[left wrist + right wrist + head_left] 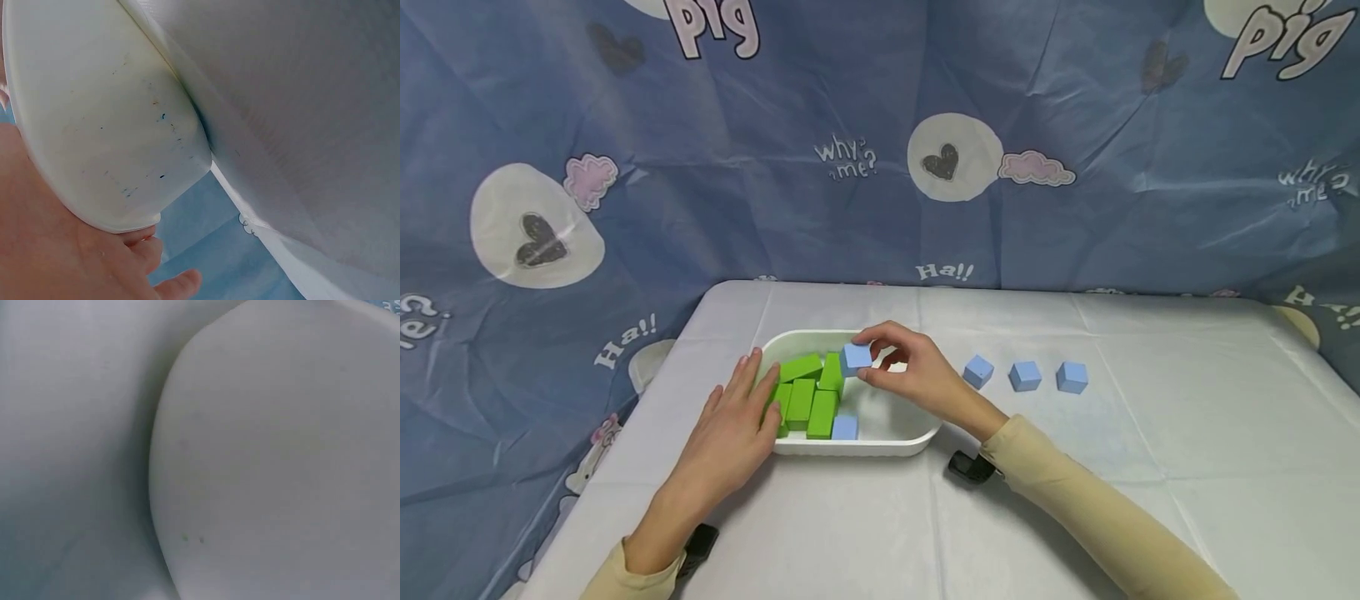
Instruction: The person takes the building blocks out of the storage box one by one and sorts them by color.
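Observation:
A white tray (887,448) holds several green blocks (801,403) in its left part, with a light blue cube (845,427) beside them near the front wall. Between thumb and fingers, my right hand (917,367) pinches another light blue cube (856,359) over the tray's middle, next to the green blocks. My left hand (730,429) rests on the tray's left rim with fingers extended. The left wrist view shows that hand (75,231) against the tray's outer wall (112,125). In the right wrist view only the tray's wall (269,456) and the cloth appear; the hand is out of sight.
Three light blue cubes stand in a loose row right of the tray: a near one (978,372), a middle one (1025,376) and a far one (1072,377). White cloth (1037,517) covers the table. A blue printed curtain (850,225) hangs behind it.

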